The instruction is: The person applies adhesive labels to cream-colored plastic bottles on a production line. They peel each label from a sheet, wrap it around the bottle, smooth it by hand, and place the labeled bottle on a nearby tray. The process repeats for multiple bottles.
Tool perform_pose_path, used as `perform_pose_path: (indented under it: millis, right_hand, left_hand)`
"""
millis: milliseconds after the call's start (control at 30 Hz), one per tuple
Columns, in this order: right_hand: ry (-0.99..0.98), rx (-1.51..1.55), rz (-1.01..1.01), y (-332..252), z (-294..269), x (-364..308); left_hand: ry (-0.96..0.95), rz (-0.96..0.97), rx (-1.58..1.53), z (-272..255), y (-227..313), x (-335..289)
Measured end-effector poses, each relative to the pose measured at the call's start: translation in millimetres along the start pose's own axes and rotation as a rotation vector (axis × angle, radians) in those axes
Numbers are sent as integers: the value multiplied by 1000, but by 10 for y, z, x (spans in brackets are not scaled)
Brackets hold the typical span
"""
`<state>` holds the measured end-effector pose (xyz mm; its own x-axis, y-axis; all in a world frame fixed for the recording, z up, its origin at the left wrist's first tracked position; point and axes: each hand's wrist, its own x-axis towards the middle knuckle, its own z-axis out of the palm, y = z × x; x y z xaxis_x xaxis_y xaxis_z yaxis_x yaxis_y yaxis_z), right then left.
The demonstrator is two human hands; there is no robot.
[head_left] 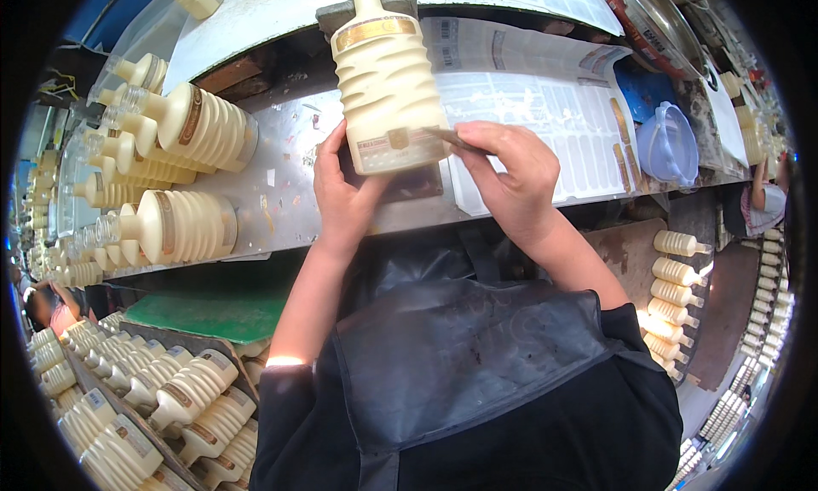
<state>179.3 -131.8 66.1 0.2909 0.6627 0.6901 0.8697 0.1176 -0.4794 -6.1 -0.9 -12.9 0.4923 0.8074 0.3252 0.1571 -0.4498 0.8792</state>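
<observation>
A cream bottle (385,86) with a spiral-ribbed body lies in front of me, its neck on a grey block (334,15) and its base toward me. My left hand (343,180) is closed around the lower left of the bottle, with the fingertips hidden behind it. In my right hand (515,171) a thin dark pointed tool (458,141), shaped like tweezers, is pinched between thumb and fingers. The tool's tip meets the bottle's lower right side beside a gold label (399,140).
Beside my right hand lie white label sheets (528,107) with gold strips. A pale blue basket (668,146) stands beyond them. Several cream bottles (183,227) lie at the left of the metal bench (285,201). More bottles (200,384) fill a tray low on the left.
</observation>
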Motion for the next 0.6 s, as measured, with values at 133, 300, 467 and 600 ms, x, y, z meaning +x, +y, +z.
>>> perform_pose_path:
  millis: [133,300,467,600]
  right_hand:
    - [-78,-38,-374,-87,-10,-30]
    - [-109,-36,-225,-166,-75,32]
    - [-122,-73,-278,-294,-61,51]
    - [-200,7,-248,-331,-75,67]
  left_hand:
    - [-11,-3,44,-30,2,6]
    - [0,-3,33,-31,39,15]
    - [27,33,102,-27,107,33]
    - [45,48,93,-50,180,61]
